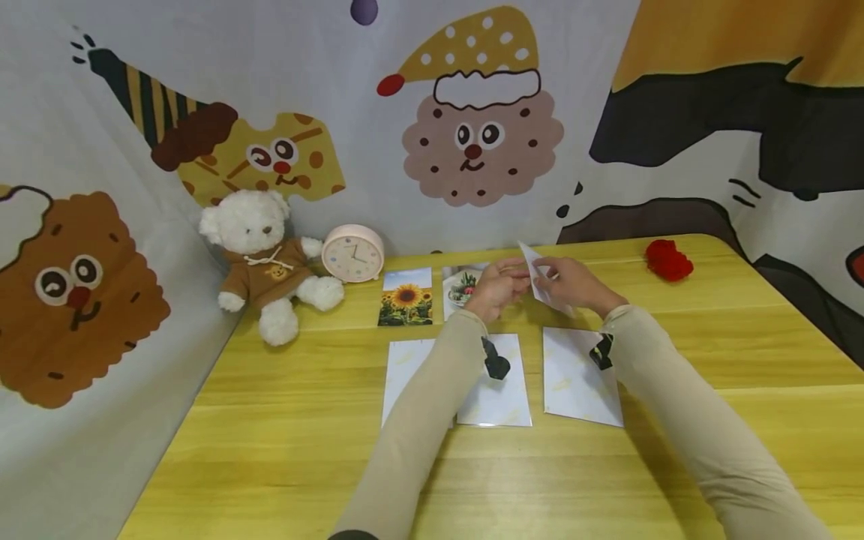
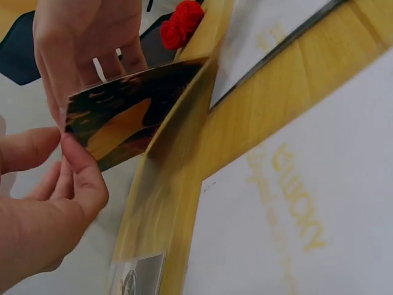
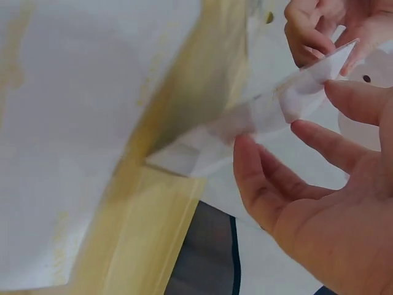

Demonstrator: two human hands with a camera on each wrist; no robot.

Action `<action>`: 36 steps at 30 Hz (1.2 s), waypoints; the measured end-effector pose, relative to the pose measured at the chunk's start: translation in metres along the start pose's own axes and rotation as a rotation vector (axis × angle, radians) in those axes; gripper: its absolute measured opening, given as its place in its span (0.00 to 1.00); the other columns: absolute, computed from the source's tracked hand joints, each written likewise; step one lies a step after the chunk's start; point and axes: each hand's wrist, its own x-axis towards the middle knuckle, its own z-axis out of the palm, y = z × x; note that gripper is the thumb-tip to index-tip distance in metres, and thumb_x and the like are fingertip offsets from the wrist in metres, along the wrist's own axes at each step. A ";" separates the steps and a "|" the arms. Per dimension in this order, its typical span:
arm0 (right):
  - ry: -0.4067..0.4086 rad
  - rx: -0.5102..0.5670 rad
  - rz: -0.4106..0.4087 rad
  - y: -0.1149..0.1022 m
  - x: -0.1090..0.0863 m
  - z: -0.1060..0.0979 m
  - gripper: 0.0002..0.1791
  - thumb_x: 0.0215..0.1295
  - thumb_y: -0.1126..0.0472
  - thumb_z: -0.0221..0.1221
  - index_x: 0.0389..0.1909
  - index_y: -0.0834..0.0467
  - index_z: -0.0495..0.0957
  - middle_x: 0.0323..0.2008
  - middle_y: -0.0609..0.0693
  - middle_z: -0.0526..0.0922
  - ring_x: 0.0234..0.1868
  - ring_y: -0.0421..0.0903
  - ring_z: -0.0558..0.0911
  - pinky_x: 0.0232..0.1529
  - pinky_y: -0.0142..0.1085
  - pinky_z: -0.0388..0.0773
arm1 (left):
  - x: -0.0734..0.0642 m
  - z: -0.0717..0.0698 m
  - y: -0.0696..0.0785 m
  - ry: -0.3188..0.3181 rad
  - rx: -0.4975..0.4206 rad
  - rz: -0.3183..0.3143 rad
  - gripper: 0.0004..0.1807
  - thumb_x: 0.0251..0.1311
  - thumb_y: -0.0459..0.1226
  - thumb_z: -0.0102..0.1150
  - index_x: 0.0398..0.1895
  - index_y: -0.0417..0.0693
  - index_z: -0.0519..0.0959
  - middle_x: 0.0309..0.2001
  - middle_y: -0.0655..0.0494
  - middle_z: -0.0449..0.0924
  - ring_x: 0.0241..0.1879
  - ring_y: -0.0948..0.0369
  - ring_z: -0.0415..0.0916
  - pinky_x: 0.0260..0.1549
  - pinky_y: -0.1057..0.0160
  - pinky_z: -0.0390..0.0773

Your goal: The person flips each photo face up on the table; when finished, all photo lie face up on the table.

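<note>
My left hand (image 1: 496, 291) pinches one edge of a thin picture card (image 2: 116, 117) between thumb and finger. The card stands tilted near the far side of the table, its dark printed face with an orange patch toward my left hand. On its white back (image 3: 264, 117), fingertips of my right hand (image 1: 577, 283) touch the surface, the fingers spread and lightly bent. Beside the left hand lies a cactus picture card (image 1: 461, 285), partly hidden by that hand. A sunflower picture card (image 1: 406, 298) lies to its left.
White sheets with pale yellow lettering lie in front: a left sheet (image 1: 408, 356) partly under my sleeve, a middle sheet (image 1: 499, 405) and a right sheet (image 1: 574, 382). A teddy bear (image 1: 266, 262) and pink clock (image 1: 353, 253) stand back left; red flowers (image 1: 668, 260) lie back right.
</note>
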 end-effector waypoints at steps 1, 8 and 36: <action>0.005 0.025 -0.002 -0.001 0.000 -0.001 0.29 0.75 0.57 0.51 0.72 0.66 0.64 0.58 0.72 0.76 0.53 0.64 0.80 0.53 0.55 0.81 | 0.000 -0.001 0.000 -0.003 -0.013 0.004 0.28 0.65 0.21 0.54 0.68 0.41 0.71 0.62 0.36 0.77 0.35 0.64 0.77 0.41 0.66 0.78; 0.003 0.210 0.026 -0.005 -0.002 -0.006 0.31 0.75 0.58 0.53 0.75 0.61 0.60 0.61 0.70 0.74 0.52 0.61 0.83 0.50 0.45 0.85 | -0.001 0.000 0.002 -0.037 -0.091 0.019 0.28 0.66 0.21 0.53 0.68 0.47 0.72 0.57 0.43 0.79 0.42 0.61 0.79 0.68 0.48 0.74; 0.109 0.337 0.019 -0.015 -0.008 -0.018 0.34 0.70 0.67 0.48 0.77 0.62 0.54 0.68 0.68 0.66 0.54 0.62 0.78 0.42 0.39 0.82 | -0.007 0.017 0.010 0.073 0.385 0.132 0.26 0.64 0.25 0.58 0.58 0.62 0.83 0.60 0.56 0.79 0.54 0.56 0.79 0.42 0.64 0.80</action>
